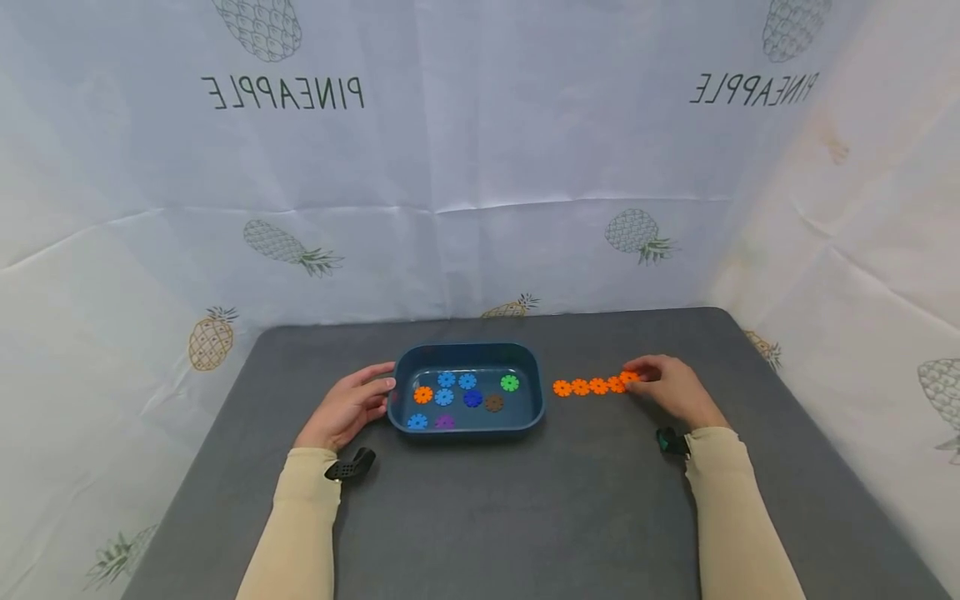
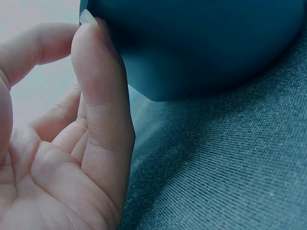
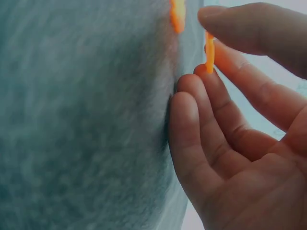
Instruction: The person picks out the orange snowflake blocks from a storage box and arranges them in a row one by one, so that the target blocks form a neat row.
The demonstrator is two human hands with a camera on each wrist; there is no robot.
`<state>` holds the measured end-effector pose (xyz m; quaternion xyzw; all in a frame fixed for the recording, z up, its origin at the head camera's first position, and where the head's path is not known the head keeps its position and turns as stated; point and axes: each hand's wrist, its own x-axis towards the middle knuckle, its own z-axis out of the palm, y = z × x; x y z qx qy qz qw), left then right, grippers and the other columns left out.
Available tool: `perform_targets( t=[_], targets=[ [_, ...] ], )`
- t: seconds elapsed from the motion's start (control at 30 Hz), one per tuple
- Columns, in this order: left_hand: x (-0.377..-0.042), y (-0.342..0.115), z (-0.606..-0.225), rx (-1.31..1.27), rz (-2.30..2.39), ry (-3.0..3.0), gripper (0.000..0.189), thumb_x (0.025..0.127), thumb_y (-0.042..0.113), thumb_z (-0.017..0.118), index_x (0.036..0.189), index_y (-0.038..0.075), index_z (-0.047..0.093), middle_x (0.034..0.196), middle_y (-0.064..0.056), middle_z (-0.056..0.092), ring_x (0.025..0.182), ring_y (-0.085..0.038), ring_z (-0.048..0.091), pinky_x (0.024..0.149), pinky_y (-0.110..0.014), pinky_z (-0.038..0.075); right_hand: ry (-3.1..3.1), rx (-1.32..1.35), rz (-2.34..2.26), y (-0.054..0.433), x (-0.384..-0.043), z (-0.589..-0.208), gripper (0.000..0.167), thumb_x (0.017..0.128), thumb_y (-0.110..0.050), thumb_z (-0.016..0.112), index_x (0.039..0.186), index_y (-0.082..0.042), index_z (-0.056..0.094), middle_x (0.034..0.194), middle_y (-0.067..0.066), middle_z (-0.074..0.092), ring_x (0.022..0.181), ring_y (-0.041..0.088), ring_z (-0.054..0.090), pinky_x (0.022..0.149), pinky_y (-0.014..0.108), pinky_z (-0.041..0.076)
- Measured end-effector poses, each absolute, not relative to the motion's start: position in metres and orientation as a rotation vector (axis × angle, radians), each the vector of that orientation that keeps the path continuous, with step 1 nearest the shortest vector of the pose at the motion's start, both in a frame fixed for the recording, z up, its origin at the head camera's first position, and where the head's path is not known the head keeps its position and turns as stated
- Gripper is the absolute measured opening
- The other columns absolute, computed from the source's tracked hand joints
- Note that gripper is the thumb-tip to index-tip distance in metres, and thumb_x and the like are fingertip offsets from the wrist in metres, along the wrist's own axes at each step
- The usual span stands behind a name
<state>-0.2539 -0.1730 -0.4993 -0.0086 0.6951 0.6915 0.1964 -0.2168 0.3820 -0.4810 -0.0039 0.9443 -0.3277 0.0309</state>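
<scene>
My left hand [image 1: 350, 408] grips the left side of a dark blue plastic tray [image 1: 465, 432], its thumb [image 2: 98, 72] up at the rim. Inside the tray lie several flat notched discs, among them an orange disc [image 1: 423, 395], a green disc [image 1: 510, 383], a brown disc [image 1: 494, 403] and several blue ones. To the tray's right, a row of orange discs [image 1: 581, 387] runs along the table. At the row's right end my right hand [image 1: 672, 390] pinches an orange disc [image 3: 210, 52] between thumb and fingers, edge-on in the right wrist view, with the lower fingertips close to the tabletop.
The grey table [image 1: 517, 517] has rounded far corners. Behind it and along both sides hangs a white curtain [image 1: 465, 150] printed with pineapples. A dark band [image 1: 351, 465] sits on the left wrist, another band [image 1: 672, 442] on the right.
</scene>
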Motion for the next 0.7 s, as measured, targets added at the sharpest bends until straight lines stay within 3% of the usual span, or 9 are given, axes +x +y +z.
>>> perform_targets(
  t=[0.7],
  targets=[
    [-0.2553,-0.1732,-0.4989,-0.04,1.93,1.94,0.069,0.104,0.035,0.075,0.163,0.013,0.046,0.113,0.005,0.072,0.084,-0.007,0.066,0.082,-0.02,0.06,2.907,0.044,-0.893,0.3819,-0.2196,-0.4804,0.037,0.103,-0.018,0.074,0.137,-0.001,0.07,0.133,0.027,0.065,0.115,0.041,0.064,0.099,0.06,0.056]
  ],
)
